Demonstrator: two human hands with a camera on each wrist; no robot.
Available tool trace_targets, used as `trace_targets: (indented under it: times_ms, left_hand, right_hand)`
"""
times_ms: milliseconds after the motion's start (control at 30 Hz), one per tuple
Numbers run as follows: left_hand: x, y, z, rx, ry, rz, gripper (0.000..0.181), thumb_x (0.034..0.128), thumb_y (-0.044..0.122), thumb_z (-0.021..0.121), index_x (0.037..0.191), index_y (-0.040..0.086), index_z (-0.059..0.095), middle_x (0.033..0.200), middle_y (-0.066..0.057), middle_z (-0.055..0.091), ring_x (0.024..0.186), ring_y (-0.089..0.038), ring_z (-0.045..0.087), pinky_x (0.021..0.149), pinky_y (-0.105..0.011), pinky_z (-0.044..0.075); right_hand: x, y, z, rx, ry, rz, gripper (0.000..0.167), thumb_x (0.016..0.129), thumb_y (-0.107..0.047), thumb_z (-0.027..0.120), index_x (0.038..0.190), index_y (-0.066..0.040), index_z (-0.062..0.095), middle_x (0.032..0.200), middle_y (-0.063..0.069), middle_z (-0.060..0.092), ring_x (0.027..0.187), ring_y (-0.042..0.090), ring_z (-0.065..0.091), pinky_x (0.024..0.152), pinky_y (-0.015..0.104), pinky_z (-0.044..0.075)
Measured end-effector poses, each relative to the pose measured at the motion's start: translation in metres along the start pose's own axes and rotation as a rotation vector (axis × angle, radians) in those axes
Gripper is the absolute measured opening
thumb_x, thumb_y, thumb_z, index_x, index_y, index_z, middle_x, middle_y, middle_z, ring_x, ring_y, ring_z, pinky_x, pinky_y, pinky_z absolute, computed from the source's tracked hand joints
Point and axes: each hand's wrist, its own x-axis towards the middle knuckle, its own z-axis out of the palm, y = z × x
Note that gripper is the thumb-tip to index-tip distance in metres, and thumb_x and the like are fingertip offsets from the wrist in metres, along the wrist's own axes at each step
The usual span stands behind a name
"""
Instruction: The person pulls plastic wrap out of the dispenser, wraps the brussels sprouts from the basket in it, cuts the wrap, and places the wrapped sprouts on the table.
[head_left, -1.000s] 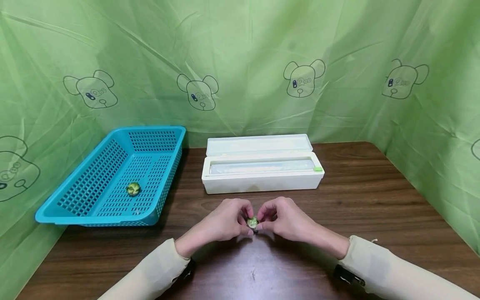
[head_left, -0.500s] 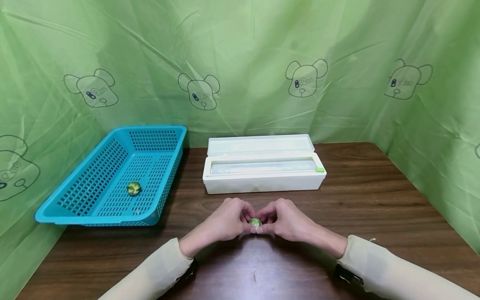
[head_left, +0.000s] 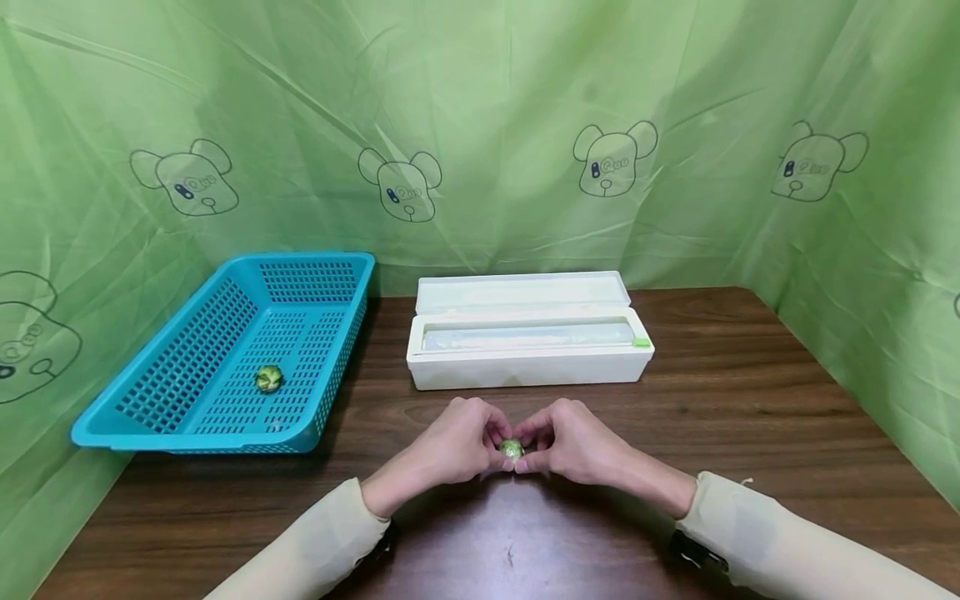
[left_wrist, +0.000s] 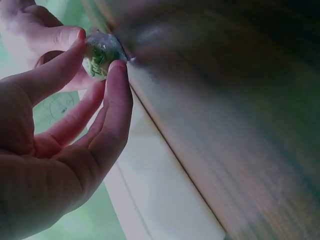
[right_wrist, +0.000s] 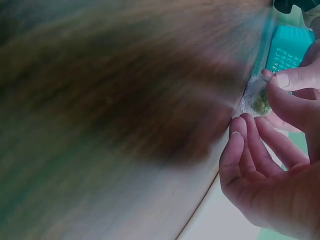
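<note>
Pale green cloth curtain (head_left: 480, 75) with printed animal faces hangs behind the dark brown wooden counter (head_left: 720, 408). My left hand (head_left: 459, 442) and my right hand (head_left: 576, 443) both have bent fingers, and together they pinch, by the fingertips, one small round green vegetable in clear film (head_left: 512, 448). It is between my two hands, on the near side of the long white box with raised lid (head_left: 528, 371). Only the head view shows another small round green vegetable (head_left: 268, 378), inside the blue plastic basket (head_left: 225, 442). Both wrist views show more clearly the wrinkles of the film.
</note>
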Motion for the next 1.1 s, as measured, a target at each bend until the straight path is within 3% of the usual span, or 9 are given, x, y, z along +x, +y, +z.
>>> trace_targets:
  times_ms: [167, 333, 500, 733, 1100]
  left_hand:
    - [0.000, 0.000, -0.001, -0.005, 0.002, 0.006, 0.021, 0.0769, 0.003, 0.093, 0.089, 0.005, 0.076, 0.073, 0.002, 0.069, 0.066, -0.007, 0.064, 0.064, -0.024, 0.055]
    - [0.000, 0.000, -0.004, 0.012, 0.006, 0.015, 0.026, 0.0753, 0.005, 0.095, 0.092, 0.006, 0.075, 0.077, 0.000, 0.070, 0.070, -0.007, 0.064, 0.067, -0.025, 0.055]
    - [-0.004, -0.003, -0.009, 0.002, -0.009, -0.015, 0.033, 0.0755, 0.006, 0.095, 0.100, 0.006, 0.074, 0.083, -0.004, 0.072, 0.074, -0.010, 0.065, 0.069, -0.027, 0.055]
    - [-0.008, -0.011, -0.015, 0.018, -0.002, -0.015, 0.027, 0.0833, 0.006, 0.089, 0.105, 0.003, 0.074, 0.082, 0.004, 0.069, 0.079, -0.013, 0.066, 0.073, -0.029, 0.055]
    - [-0.013, -0.013, -0.020, 0.035, 0.015, -0.014, 0.013, 0.0917, 0.009, 0.081, 0.104, 0.006, 0.076, 0.081, 0.007, 0.069, 0.076, -0.010, 0.064, 0.070, -0.030, 0.053]
  right_hand:
    - [-0.001, 0.001, 0.001, -0.025, 0.027, -0.025, 0.031, 0.079, -0.016, 0.095, 0.107, -0.009, 0.083, 0.087, -0.007, 0.072, 0.069, 0.009, 0.061, 0.059, 0.025, 0.052]
    - [-0.002, 0.003, 0.002, -0.056, 0.042, -0.058, 0.030, 0.078, -0.017, 0.095, 0.105, -0.012, 0.084, 0.085, -0.007, 0.070, 0.069, 0.008, 0.060, 0.059, 0.025, 0.051]
    - [-0.002, 0.005, 0.002, -0.056, 0.044, -0.049, 0.030, 0.078, -0.019, 0.095, 0.105, -0.012, 0.084, 0.087, -0.008, 0.071, 0.071, 0.008, 0.060, 0.062, 0.025, 0.051]
    - [-0.004, 0.007, 0.001, -0.040, 0.060, -0.052, 0.031, 0.079, -0.019, 0.095, 0.106, -0.009, 0.083, 0.090, -0.007, 0.072, 0.071, 0.009, 0.060, 0.062, 0.026, 0.051]
    - [-0.010, 0.010, -0.007, 0.008, 0.051, -0.011, 0.027, 0.079, -0.018, 0.094, 0.103, -0.012, 0.083, 0.090, -0.007, 0.072, 0.073, 0.012, 0.063, 0.064, 0.027, 0.053]
